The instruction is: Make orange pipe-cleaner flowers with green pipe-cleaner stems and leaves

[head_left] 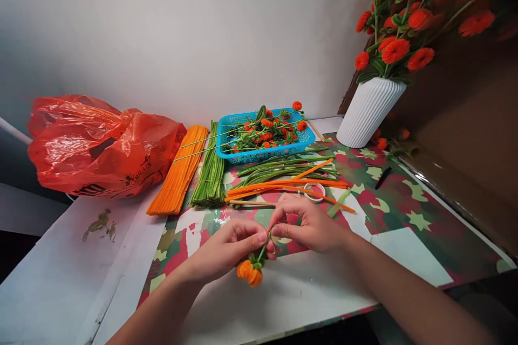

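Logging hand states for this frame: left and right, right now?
Left hand: closed, holding the green stem of the orange flower.
Right hand: closed, pinching the same stem close beside the left hand.

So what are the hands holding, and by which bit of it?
An orange flower, by its green stem: the left hand and the right hand both pinch the stem with their fingertips.
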Tool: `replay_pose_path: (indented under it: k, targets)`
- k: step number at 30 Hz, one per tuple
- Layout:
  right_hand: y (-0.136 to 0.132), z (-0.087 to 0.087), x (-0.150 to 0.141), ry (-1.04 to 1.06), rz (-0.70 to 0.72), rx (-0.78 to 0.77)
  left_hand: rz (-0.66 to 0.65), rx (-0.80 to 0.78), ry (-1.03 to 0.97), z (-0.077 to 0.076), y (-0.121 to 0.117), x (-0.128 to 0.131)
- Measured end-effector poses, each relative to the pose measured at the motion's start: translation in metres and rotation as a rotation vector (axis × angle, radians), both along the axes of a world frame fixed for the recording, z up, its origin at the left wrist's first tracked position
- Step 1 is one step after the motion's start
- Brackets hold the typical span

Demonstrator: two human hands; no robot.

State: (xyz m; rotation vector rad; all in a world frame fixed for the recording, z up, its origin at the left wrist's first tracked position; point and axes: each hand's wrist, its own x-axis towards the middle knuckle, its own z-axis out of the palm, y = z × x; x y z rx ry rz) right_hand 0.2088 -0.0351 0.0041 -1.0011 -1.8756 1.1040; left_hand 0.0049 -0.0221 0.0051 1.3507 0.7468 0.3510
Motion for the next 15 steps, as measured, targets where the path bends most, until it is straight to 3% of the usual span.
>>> replay_pose_path:
  k: [4,7,10,15]
  targets:
    - [-0.0001,0.0016,-0.002,-0.08,-0.11,0.024,0.178,0.443,0.202,0.0003,-0.001,0.0015]
    - [0.0004,0.0011,-0.003,-0.112,-0.159,-0.004,0.215,0.527,0.22,0.0003,-0.0013,0.0029]
    - [0.0012,-0.0005,-0.002,-0.054,-0.148,-0.063,0.199,0.361,0.115,-0.0004,-0.0008,0.002]
    - [0.0019,-0.001,0.0002,0.077,-0.027,-0.054,0.088,-0.161,-0.116,-0.0014,0.0003,-0.0024]
